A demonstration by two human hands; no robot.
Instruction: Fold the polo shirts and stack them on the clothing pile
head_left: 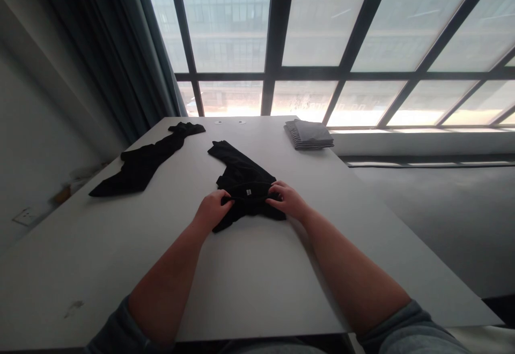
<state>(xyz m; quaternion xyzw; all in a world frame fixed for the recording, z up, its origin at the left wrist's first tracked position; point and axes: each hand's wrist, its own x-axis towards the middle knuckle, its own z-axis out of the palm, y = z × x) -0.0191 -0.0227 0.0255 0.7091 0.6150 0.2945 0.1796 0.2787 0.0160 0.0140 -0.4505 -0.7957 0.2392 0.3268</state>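
Observation:
A black garment (241,177) lies crumpled in the middle of the grey table (249,268), with a small white label near its near edge. My left hand (212,209) pinches the garment's near edge on the left side, fingers closed on the cloth. On the right side of that same edge, my right hand (287,199) grips the cloth with curled fingers. Both forearms reach in from the table's front edge.
A second black garment (145,162) lies spread out at the table's left. A folded grey pile (308,134) sits at the far right corner. Large windows run behind the table, a dark curtain hangs at the left, and the floor drops away to the right.

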